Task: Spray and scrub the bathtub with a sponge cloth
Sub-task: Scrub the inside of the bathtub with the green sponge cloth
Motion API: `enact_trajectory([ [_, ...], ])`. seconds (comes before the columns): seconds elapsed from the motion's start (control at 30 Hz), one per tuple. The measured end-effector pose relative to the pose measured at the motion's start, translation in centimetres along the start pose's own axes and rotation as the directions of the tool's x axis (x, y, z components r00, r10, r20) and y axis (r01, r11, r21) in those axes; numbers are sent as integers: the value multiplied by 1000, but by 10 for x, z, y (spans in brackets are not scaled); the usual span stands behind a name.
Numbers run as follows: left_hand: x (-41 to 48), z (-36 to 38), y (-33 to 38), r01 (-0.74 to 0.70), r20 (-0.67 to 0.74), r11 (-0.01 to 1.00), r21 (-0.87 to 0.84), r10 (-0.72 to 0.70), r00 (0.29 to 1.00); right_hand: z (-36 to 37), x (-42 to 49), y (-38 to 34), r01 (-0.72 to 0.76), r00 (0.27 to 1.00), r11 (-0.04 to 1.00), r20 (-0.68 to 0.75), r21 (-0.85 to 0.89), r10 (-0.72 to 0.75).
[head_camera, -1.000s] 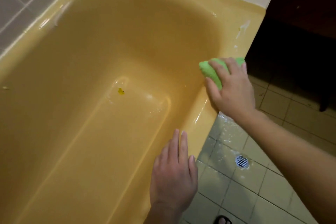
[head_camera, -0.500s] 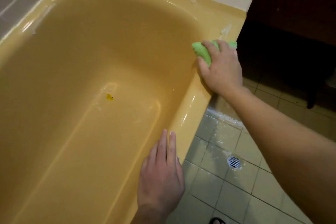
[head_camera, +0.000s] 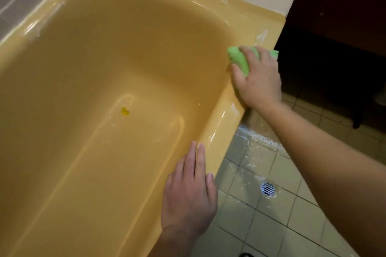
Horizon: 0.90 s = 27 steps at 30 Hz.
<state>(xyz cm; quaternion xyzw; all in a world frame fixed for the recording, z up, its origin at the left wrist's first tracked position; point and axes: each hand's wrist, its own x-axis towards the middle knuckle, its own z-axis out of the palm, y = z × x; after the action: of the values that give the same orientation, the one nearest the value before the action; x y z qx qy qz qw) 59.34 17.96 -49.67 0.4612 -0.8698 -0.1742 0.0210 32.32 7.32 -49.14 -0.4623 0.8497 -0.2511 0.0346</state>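
Pressing green sponge cloth under right hand – on bathtub rim

Right hand with green sponge cloth has been slid along the bathtub rim toward the far corner since a second ago. Cloth is now brought just below the white foam streak. Hardly any shift is seen over the last half second.

Single head view, close above bathtub rim, facing down-forward.
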Motion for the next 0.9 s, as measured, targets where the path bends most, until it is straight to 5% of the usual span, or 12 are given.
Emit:
enact_trajectory([
  [0.1, 4, 2, 1, 2, -1, 1000, -13, -2, 1000, 4, -4, -12, -90, 996, 996, -25, 13, 91],
  [0.33, 15, 2, 7, 3, -14, 999, -41, -3, 1000, -7, -74, -7, 298, 943, 950, 122, 96, -308],
  [0.57, 24, 0, 12, 10, -11, 1000, -21, -10, 1000, 3, 10, -9, -96, 995, 995, -4, -35, 96],
  [0.77, 36, -1, 17, 2, -12, 1000, -12, -3, 1000, -2, -27, -11, 154, 985, 987, 89, -41, -149],
  [0.9, 41, -4, 20, 13, -5, 1000, 2, -13, 1000, 3, 52, 8, 26, 999, 989, 45, -142, -20],
])
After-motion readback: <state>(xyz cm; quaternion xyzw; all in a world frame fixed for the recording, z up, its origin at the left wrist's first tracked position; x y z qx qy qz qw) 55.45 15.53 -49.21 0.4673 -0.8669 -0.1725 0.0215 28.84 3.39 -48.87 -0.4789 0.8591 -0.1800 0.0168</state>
